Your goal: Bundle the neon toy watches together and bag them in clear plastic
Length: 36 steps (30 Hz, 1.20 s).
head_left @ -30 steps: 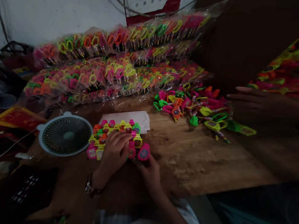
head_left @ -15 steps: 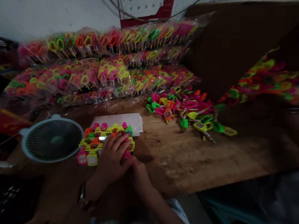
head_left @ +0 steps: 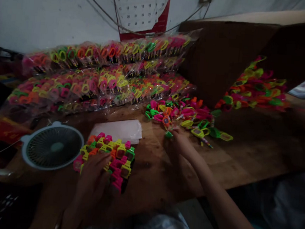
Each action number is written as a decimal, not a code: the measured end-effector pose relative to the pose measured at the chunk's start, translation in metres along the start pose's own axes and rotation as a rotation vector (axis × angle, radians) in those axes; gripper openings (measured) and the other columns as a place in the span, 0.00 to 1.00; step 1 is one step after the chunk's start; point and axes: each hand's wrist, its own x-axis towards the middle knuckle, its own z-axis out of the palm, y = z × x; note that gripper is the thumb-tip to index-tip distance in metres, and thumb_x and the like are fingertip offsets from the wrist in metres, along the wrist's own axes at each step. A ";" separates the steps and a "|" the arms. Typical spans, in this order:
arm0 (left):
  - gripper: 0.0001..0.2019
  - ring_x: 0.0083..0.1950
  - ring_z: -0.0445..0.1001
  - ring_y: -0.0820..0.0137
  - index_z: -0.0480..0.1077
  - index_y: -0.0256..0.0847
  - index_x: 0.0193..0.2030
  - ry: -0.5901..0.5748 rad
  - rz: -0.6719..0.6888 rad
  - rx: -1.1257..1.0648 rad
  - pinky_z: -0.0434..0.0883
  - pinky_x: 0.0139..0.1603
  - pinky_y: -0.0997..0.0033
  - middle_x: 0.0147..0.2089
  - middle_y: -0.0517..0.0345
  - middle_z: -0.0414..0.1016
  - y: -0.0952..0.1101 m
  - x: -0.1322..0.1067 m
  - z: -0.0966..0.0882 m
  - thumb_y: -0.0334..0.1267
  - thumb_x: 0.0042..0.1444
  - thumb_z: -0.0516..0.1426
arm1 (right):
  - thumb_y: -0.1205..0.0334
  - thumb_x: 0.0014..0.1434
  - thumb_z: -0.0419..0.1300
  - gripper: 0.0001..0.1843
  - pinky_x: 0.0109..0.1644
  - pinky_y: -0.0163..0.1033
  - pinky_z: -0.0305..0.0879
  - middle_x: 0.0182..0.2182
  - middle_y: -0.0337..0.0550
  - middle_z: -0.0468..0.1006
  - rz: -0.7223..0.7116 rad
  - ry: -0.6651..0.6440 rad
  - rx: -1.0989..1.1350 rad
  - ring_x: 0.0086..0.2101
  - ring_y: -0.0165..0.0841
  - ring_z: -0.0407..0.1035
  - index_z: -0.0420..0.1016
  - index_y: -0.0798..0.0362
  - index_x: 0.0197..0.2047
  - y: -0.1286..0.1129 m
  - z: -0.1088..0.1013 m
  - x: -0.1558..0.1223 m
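Note:
My left hand (head_left: 93,177) lies with fingers outstretched over the near left side of a tight block of toy watches (head_left: 119,154) in pink, yellow, orange and green. Some of the watches are hidden under it. My right hand (head_left: 179,141) reaches to the front edge of a loose heap of toy watches (head_left: 192,112). Its fingers are closed on a green toy watch (head_left: 168,134), which shows at the fingertips. Behind the block lies a flat stack of whitish plastic sheets (head_left: 119,128).
A round fan (head_left: 55,147) stands left of the block. Clear bags of bright toy watches (head_left: 86,78) are piled against the wall. On the right, a cardboard box (head_left: 210,59) lies open with more watches (head_left: 258,88) spilling out. A dim arm of another person (head_left: 303,124) shows far right.
My right hand has left the near edge of the block and moved right and away to the heap, where it has taken a green toy watch. My left hand has shifted left and nearer me.

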 end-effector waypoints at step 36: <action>0.16 0.56 0.67 0.65 0.64 0.43 0.54 -0.045 0.017 -0.089 0.64 0.58 0.56 0.52 0.53 0.72 0.026 0.028 0.027 0.33 0.60 0.53 | 0.73 0.52 0.51 0.17 0.43 0.41 0.67 0.38 0.51 0.77 0.059 0.078 0.583 0.37 0.39 0.71 0.74 0.55 0.43 -0.147 0.105 -0.074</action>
